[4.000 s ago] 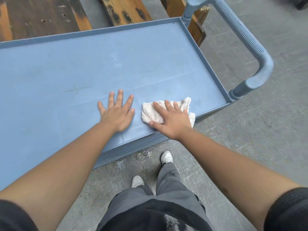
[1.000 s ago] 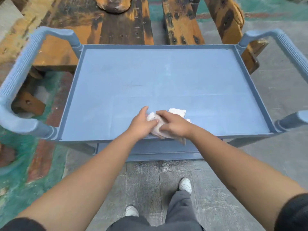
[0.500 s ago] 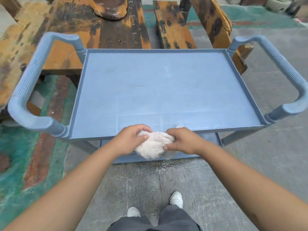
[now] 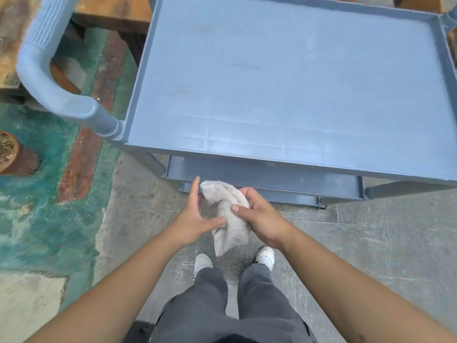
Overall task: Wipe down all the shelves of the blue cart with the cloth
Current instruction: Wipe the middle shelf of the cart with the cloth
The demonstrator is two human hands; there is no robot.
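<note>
The blue cart's top shelf fills the upper half of the view, bare. Below its near edge a strip of a lower shelf shows. A whitish cloth hangs in the air in front of the cart, above the floor. My right hand grips the cloth's upper part with curled fingers and thumb. My left hand holds the cloth's left side, thumb against it and fingers straight up beside it. Neither hand touches the cart.
The cart's ribbed left handle curves out at the upper left. Worn wooden benches stand behind the cart. A round rusty pot sits on the green-painted floor at left. My legs and white shoes stand on grey concrete.
Both hands lifted the cloth off the top shelf and brought it down and back in front of the cart. The view has tilted down and closer to the cart's near edge.
</note>
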